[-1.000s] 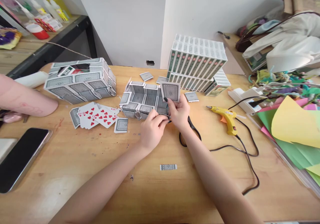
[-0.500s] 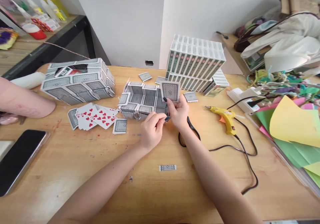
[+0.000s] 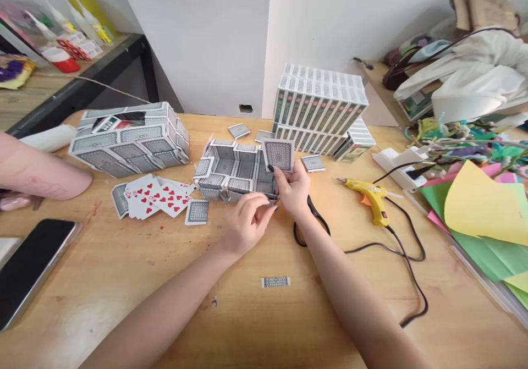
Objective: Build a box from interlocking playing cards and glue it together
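Upright in my right hand (image 3: 295, 187) is a playing card (image 3: 279, 154), back pattern facing me, pinched between thumb and fingers. My left hand (image 3: 247, 220) is just in front of the small card-covered box (image 3: 239, 185), its fingers bent and thumb apart from the index finger; nothing shows between them. The box is open on top, with card backs lining its inside. Part of its right end is hidden by the held card and my right hand. Scissors (image 3: 315, 215) lie partly under my right wrist. A cut card strip (image 3: 276, 282) rests on the table nearer me.
A larger card-covered box (image 3: 136, 143) stands at left, behind fanned playing cards (image 3: 165, 196). Card packs (image 3: 317, 105) are stacked at the back. A yellow glue gun (image 3: 369, 196) with its cord lies right. A phone (image 3: 35, 270) and another person's arm (image 3: 45, 165) are at left.
My left thumb and index finger have parted from their pinch, and that hand has shifted slightly left. My right hand keeps the card raised near the box.
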